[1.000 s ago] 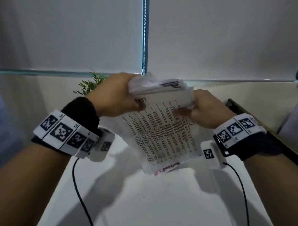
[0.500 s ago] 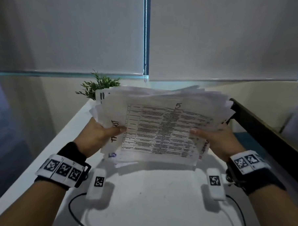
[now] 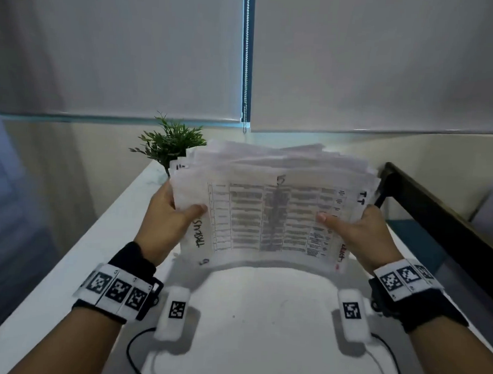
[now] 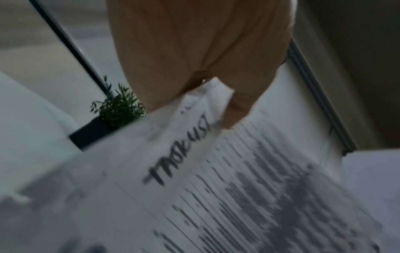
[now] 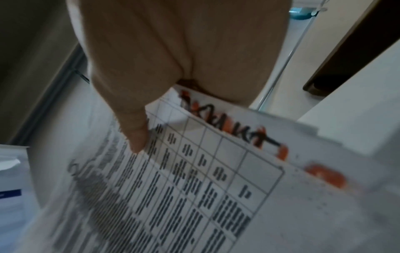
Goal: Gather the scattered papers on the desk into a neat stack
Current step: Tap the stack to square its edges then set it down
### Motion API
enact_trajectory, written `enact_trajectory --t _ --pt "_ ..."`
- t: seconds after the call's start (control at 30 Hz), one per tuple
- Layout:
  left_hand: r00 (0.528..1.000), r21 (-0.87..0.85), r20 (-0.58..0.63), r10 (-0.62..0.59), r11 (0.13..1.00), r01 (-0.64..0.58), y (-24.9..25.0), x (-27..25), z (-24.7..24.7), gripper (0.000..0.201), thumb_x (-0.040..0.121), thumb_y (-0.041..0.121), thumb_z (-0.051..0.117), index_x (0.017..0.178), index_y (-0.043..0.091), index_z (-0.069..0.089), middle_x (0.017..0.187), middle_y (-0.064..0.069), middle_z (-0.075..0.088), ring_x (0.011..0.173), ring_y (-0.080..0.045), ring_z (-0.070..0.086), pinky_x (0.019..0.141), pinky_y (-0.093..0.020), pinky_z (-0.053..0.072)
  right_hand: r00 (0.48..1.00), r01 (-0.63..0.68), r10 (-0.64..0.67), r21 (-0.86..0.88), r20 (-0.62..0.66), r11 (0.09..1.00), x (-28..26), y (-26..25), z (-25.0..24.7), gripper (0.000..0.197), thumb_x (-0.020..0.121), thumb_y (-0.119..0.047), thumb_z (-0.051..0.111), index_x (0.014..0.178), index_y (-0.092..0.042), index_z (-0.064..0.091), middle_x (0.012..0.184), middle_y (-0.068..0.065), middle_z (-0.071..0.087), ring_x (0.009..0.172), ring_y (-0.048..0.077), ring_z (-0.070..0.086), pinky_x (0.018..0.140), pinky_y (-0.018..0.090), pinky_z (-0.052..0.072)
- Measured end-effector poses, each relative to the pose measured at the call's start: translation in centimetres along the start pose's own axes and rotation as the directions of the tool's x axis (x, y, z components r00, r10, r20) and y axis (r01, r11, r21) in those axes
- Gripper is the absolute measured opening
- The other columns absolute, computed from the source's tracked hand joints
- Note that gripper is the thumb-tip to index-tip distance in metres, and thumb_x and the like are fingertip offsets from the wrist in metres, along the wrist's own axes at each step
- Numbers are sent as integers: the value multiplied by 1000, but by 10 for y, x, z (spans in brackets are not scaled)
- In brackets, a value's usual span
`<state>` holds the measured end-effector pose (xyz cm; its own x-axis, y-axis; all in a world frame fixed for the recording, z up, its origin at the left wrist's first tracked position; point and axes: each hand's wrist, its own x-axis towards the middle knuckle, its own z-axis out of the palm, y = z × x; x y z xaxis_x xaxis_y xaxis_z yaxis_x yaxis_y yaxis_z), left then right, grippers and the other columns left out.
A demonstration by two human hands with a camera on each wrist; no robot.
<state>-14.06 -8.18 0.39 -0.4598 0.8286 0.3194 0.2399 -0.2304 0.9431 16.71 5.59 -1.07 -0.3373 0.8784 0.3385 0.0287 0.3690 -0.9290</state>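
A thick bundle of printed papers stands on its long lower edge on the white desk, its sheets uneven at the top. The front sheet carries a table and handwritten marks. My left hand grips the bundle's left side, thumb on the front sheet. My right hand grips the right side the same way. In the left wrist view the left hand pinches the papers by the handwriting. In the right wrist view the right hand has its thumb on the papers by orange marks.
A small green plant in a dark pot stands at the desk's far left corner, just behind the bundle. A dark wooden frame runs along the right side. Closed roller blinds fill the background. Cables trail on the near desk.
The papers went from a tilted, crumpled hold up high to a landscape bundle gripped at both sides. Both hands came down and apart, and the bundle now stands on the desk.
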Motion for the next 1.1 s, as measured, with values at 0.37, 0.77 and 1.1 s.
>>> enact_trajectory --t 0.37,0.77,1.1 --pt "986 77 -118 119 991 -110 13 -3 16 61 82 30 73 132 53 47 134 -8 64 119 -33 65 98 -54 56 990 126 -123 37 -68 991 -1 -9 -4 53 68 -29 91 114 -12 73 103 6 81 97 23 78 86 43 62" --pt "907 48 -419 36 999 -17 29 6 50 23 84 44 71 93 22 68 92 5 70 77 -14 60 69 -30 50 863 33 -16 26 -505 999 17 -32 20 24 75 -52 77 72 -30 70 87 -11 71 90 17 66 97 55 55" --pt "967 58 -244 74 996 -61 31 6 44 56 73 66 70 117 31 61 127 3 63 121 -20 58 100 -37 50 853 174 -201 -100 -483 980 10 -35 30 46 79 -68 67 94 -24 66 92 -16 66 89 1 63 94 33 53"
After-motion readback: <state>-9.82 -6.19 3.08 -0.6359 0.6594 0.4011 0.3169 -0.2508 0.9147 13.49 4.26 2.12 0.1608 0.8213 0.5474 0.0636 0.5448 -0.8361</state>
